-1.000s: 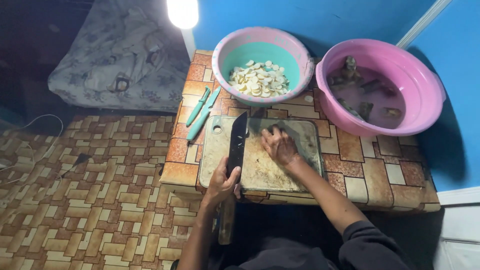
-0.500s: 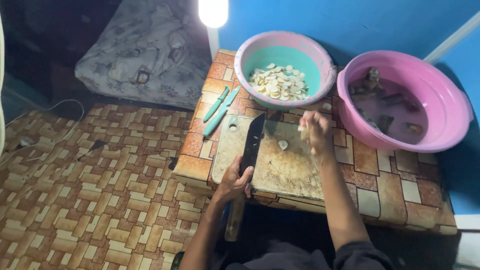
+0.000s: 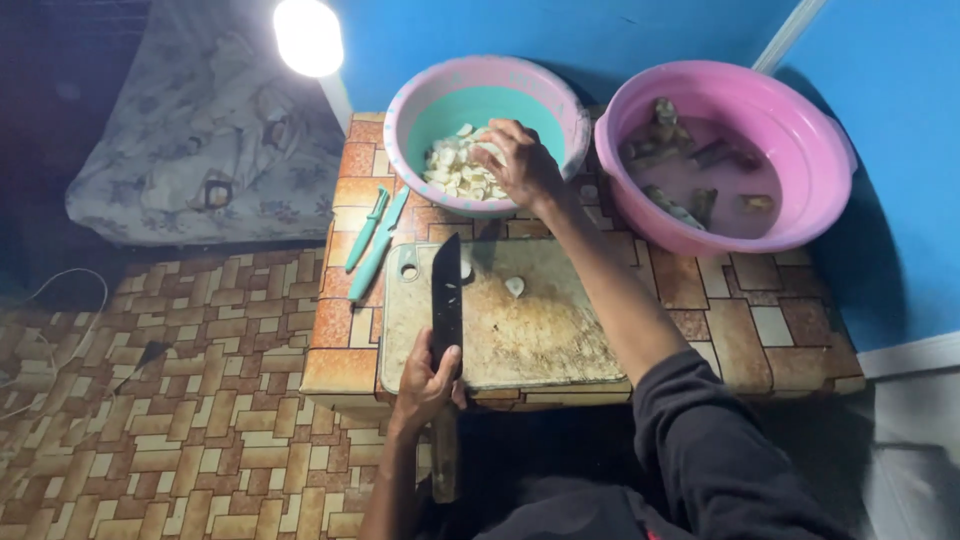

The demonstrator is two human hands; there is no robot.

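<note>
Worn and stained pale, the cutting board (image 3: 520, 325) lies on a low table (image 3: 760, 330) covered in a brown tile pattern, and everything else in the head view sits around it. On the board's left part lies a big dark knife (image 3: 446, 300), blade pointing away from the person; the left hand (image 3: 428, 380) is wrapped around it where blade meets handle, fingers closed tight on it at the board's near edge. One pale slice (image 3: 514, 286) rests on the board just right of the blade. Behind the board stands a teal bowl (image 3: 545, 95) with a pink rim, holding a heap of pale slices (image 3: 455, 170). The right hand (image 3: 522, 160) reaches past the board's far edge and hovers over that heap, fingers curled downward and close together; I cannot tell whether they hold anything. To the right of the board and further back sits a pink basin (image 3: 800, 130) with water and dark chunks in it. Left of the board lie two teal knives (image 3: 372, 240), side by side on the table.
</note>
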